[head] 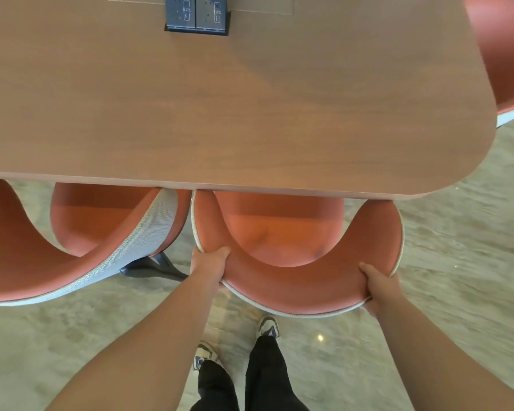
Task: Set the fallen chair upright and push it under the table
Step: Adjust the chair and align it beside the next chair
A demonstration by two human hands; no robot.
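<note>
A coral-pink tub chair [294,280] with a pale woven outer shell stands upright in front of me. The front of its seat is tucked under the near edge of the wooden table [220,114]. My left hand [209,264] grips the left side of the curved backrest, thumb on the inner face. My right hand [379,284] grips the right side of the backrest rim. Both arms reach forward from the bottom of the view.
A second pink chair [72,256] stands close on the left, almost touching the held one, its dark base leg [152,266] on the floor. A third pink chair [505,54] sits at the table's right end. A power socket panel [196,14] is set in the tabletop. My feet [267,326] stand on marbled floor.
</note>
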